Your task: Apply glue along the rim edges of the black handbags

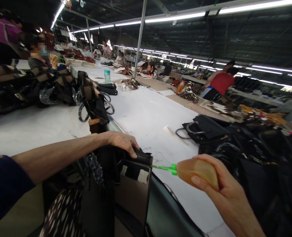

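My right hand [222,184] is wrapped round a squeeze bottle [197,171] of amber liquid, held on its side. Its green nozzle [162,168] points left, and the tip meets the top corner of a black handbag [133,197] with a brown lining. My left hand [123,143] grips the upper edge of that bag, thumb and fingers closed on the black rim. A plastic-wrapped handle [95,169] hangs on the bag's left side. The bag stands upright by the table edge; its lower part runs out of view.
A white-covered table [146,108] stretches away in front. Black bags [234,148] are heaped on the right, and more bags [37,85] line the left. A teal-lidded bottle [107,76] stands farther back near a metal post [139,39]. Several people work at other tables.
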Action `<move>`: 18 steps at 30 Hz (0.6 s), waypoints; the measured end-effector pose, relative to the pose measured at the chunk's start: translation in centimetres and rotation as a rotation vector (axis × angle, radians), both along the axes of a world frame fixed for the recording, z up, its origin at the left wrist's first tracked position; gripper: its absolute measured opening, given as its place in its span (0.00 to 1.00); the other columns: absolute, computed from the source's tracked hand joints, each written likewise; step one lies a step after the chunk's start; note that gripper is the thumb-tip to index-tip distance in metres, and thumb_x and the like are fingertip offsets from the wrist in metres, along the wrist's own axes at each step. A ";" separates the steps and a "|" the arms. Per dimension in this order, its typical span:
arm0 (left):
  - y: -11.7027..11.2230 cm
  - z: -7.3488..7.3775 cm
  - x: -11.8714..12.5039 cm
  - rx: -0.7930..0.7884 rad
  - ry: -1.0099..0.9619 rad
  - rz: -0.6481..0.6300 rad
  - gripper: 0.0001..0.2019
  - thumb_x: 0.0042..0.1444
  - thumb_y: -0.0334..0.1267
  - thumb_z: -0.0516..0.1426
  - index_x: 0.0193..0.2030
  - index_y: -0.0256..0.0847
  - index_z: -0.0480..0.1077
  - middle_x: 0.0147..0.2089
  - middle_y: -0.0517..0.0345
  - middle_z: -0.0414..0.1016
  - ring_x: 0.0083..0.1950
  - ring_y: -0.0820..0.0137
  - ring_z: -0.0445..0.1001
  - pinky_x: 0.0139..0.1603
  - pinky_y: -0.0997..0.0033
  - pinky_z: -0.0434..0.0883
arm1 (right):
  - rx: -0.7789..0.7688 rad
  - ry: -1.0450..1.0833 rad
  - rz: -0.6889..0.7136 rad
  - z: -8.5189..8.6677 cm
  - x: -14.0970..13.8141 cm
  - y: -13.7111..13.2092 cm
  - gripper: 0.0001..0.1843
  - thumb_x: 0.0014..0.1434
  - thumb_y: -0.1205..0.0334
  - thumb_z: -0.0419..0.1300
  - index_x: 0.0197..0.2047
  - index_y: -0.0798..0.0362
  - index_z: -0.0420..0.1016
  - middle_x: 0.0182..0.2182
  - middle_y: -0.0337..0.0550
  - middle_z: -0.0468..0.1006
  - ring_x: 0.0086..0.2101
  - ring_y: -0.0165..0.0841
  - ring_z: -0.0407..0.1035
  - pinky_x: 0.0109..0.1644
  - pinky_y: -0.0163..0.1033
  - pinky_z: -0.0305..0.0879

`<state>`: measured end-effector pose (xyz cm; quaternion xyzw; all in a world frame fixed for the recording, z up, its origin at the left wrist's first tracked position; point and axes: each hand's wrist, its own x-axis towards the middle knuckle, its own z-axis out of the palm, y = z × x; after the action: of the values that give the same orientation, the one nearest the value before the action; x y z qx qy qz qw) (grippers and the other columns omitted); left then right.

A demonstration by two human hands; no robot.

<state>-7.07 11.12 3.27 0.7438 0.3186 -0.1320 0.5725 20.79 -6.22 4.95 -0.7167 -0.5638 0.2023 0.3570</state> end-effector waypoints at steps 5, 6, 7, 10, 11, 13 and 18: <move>0.0 0.4 0.3 0.076 0.027 -0.019 0.13 0.46 0.41 0.59 0.36 0.37 0.76 0.31 0.58 0.77 0.32 0.68 0.73 0.32 0.74 0.69 | -0.025 0.048 -0.048 0.5 0.0 0.3 0.27 0.47 0.46 0.63 0.49 0.46 0.69 0.38 0.38 0.75 0.35 0.38 0.70 0.37 0.36 0.69; 0.0 0.5 0.3 0.098 0.029 -0.020 0.12 0.46 0.41 0.59 0.36 0.37 0.76 0.31 0.58 0.77 0.32 0.68 0.73 0.32 0.74 0.69 | -0.027 0.061 -0.064 0.5 0.0 0.4 0.27 0.46 0.45 0.63 0.49 0.46 0.69 0.37 0.38 0.76 0.34 0.38 0.70 0.36 0.36 0.69; 0.0 0.6 0.3 0.113 0.030 -0.020 0.12 0.46 0.41 0.59 0.36 0.37 0.76 0.31 0.59 0.77 0.32 0.68 0.72 0.32 0.75 0.69 | -0.029 0.071 -0.077 0.5 0.1 0.5 0.27 0.46 0.45 0.63 0.49 0.46 0.69 0.36 0.38 0.76 0.34 0.38 0.70 0.36 0.36 0.69; 0.0 0.9 0.3 0.120 0.027 -0.017 0.12 0.46 0.41 0.58 0.35 0.37 0.76 0.30 0.59 0.77 0.32 0.69 0.72 0.32 0.75 0.68 | -0.043 0.067 -0.073 0.3 0.1 0.6 0.27 0.47 0.45 0.62 0.49 0.46 0.68 0.37 0.38 0.75 0.34 0.38 0.70 0.38 0.36 0.69; 0.0 0.9 0.3 0.118 0.026 -0.015 0.12 0.46 0.41 0.58 0.36 0.37 0.76 0.30 0.59 0.77 0.32 0.69 0.72 0.33 0.75 0.68 | -0.041 0.059 -0.063 0.2 0.2 0.6 0.27 0.48 0.45 0.62 0.49 0.47 0.68 0.38 0.38 0.75 0.35 0.38 0.70 0.39 0.36 0.69; 0.0 0.9 0.3 0.116 0.029 -0.013 0.12 0.46 0.41 0.58 0.36 0.37 0.76 0.31 0.59 0.77 0.32 0.68 0.72 0.33 0.75 0.68 | -0.029 0.053 -0.050 -0.1 0.2 0.7 0.27 0.48 0.46 0.63 0.49 0.47 0.68 0.41 0.39 0.75 0.37 0.39 0.70 0.41 0.36 0.68; 0.0 0.8 0.4 0.105 0.028 -0.016 0.12 0.47 0.41 0.58 0.36 0.37 0.76 0.31 0.58 0.77 0.33 0.68 0.72 0.33 0.74 0.68 | -0.043 0.068 -0.033 -0.2 0.3 0.6 0.27 0.49 0.46 0.62 0.50 0.47 0.67 0.41 0.40 0.74 0.37 0.39 0.70 0.42 0.37 0.69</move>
<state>-6.67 11.15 4.06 0.7735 0.3272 -0.1300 0.5270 21.08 -5.59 4.75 -0.7262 -0.5350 0.2329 0.3636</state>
